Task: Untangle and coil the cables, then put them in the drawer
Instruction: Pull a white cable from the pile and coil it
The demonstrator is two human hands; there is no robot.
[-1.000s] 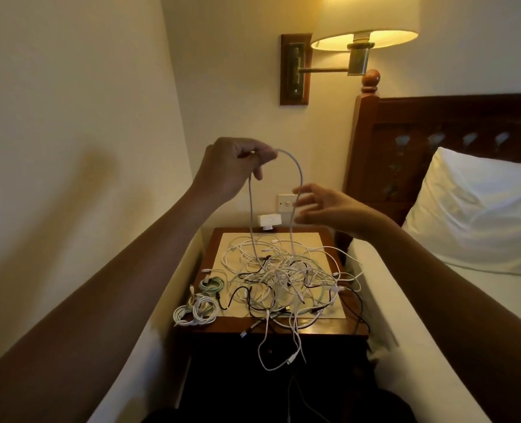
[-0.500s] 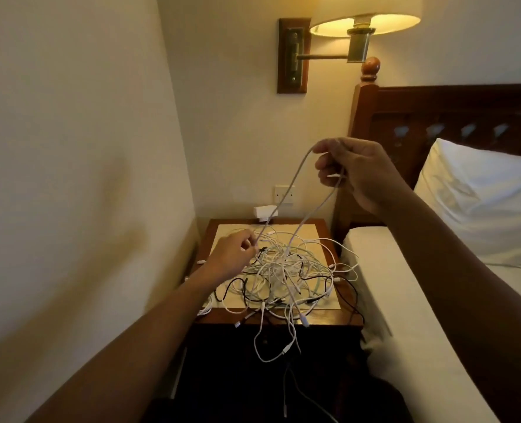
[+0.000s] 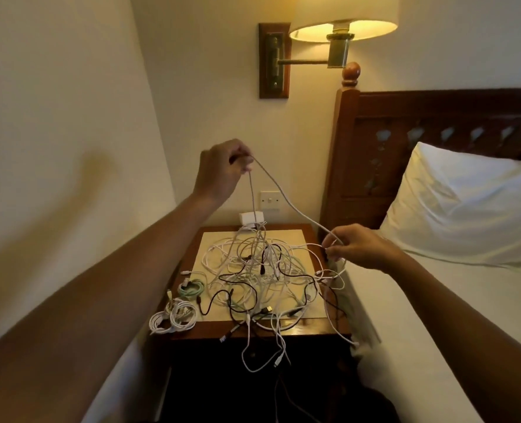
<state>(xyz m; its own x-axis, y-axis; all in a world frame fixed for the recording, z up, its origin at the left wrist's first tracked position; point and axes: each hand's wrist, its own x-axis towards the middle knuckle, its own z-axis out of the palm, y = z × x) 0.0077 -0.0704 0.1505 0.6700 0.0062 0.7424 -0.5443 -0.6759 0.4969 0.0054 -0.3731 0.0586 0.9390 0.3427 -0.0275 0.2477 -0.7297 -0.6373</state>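
My left hand [image 3: 222, 170] pinches a pale grey cable [image 3: 286, 198] high above the tangled pile [image 3: 259, 270]; my right hand [image 3: 356, 247] pinches it lower.

No readable text, label or number anywhere

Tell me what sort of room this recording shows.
Most likely a bedroom, perhaps in a hotel: a white pillow against a carved wooden headboard, a wall lamp above, and a nightstand holding tangled cables.

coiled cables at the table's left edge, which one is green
The green coil is the one farther back, beside the tangle; the white coils lie nearer the camera.
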